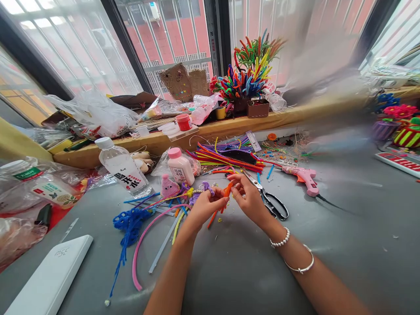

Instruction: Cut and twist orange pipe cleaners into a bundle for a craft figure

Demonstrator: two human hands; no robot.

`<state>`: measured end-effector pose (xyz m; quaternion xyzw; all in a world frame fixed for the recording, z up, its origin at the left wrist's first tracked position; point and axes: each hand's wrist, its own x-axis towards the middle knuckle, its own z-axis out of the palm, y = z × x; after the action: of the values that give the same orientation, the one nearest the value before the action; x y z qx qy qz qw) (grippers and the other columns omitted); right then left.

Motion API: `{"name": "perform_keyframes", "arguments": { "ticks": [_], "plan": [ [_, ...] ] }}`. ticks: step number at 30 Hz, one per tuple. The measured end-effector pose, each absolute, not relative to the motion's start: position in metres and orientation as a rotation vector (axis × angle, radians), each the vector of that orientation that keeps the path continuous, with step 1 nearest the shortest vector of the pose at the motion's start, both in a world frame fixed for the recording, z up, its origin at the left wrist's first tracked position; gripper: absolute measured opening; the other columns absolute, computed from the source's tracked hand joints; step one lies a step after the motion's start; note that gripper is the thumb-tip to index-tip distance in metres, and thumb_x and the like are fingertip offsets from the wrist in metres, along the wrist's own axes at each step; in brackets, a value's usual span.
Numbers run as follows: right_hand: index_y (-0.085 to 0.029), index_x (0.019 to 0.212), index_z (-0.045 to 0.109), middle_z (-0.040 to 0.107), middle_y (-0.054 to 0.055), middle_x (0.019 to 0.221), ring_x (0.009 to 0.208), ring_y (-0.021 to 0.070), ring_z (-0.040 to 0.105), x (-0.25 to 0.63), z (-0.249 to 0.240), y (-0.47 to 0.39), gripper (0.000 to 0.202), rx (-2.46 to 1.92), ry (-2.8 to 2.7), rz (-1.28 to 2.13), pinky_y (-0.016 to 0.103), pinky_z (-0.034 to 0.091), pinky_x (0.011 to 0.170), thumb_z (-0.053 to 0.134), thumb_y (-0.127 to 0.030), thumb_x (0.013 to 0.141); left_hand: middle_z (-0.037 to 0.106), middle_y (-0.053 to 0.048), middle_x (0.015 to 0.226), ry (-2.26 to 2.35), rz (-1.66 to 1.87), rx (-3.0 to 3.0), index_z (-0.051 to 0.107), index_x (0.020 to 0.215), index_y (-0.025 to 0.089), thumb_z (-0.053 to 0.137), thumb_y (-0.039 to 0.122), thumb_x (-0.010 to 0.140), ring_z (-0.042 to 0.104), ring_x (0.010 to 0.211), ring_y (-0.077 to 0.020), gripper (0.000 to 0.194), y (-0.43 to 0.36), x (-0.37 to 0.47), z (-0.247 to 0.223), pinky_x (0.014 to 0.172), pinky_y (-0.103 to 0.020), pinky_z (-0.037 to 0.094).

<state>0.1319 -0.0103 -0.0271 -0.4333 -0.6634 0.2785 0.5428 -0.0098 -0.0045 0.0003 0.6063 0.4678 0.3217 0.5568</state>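
Note:
Between the fingertips of both hands is a bent orange pipe cleaner (pixel 228 189), held just above the grey table. My left hand (pixel 207 203) pinches it from the left, thumb against the fingers. From the other side my right hand (pixel 246 197), with a beaded bracelet at its wrist, grips it with thumb and fingers. Orange ends hang below the hands. Right beside my right hand lie black-handled scissors (pixel 275 206), their blades partly behind it. A purple fuzzy piece (pixel 206 188) and yellow bits lie behind my left hand.
A pink hot glue gun (pixel 303 177) with its cord lies at the right. Pipe cleaners (pixel 226 157) are heaped behind the hands. A water bottle (pixel 123 168), a pink-capped bottle (pixel 180 166), blue yarn (pixel 131 225) and a white power bank (pixel 52 275) are to the left.

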Motion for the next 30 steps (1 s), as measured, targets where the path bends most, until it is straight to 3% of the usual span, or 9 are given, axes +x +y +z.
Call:
{"name": "perform_keyframes", "arguments": {
  "ticks": [8,19,30],
  "plan": [
    [-0.022,0.100,0.056,0.061,0.003,0.095,0.071,0.0118,0.056,0.1341,-0.0268,-0.0105,0.025,-0.967,-1.644,0.616,0.023,0.046,0.061,0.044,-0.015,0.079,0.058,0.000,0.066,1.045,0.799,1.360,0.058,0.074,0.012,0.067,0.033,0.059,0.053,0.063,-0.0111,0.027,-0.0053,-0.0097,0.0022,0.065,-0.023,0.041],
    [-0.020,0.086,0.059,0.064,0.002,0.080,0.069,0.0135,0.058,0.1305,-0.0252,-0.0128,0.016,-1.012,-1.572,0.620,0.024,0.047,0.059,0.046,-0.017,0.078,0.063,-0.003,0.066,1.027,0.795,1.211,0.060,0.075,0.012,0.069,0.035,0.057,0.060,0.065,-0.0146,0.030,-0.0064,-0.0069,-0.0005,0.068,-0.029,0.046],
    [-0.020,0.085,0.064,0.066,0.004,0.080,0.071,0.0154,0.059,0.1331,-0.0247,-0.0134,0.016,-1.034,-1.566,0.565,0.026,0.048,0.061,0.050,-0.019,0.078,0.067,-0.006,0.070,1.066,0.848,1.243,0.065,0.076,0.011,0.067,0.035,0.059,0.061,0.066,-0.0163,0.030,-0.0078,-0.0051,0.0016,0.068,-0.029,0.048]
  ]
}}
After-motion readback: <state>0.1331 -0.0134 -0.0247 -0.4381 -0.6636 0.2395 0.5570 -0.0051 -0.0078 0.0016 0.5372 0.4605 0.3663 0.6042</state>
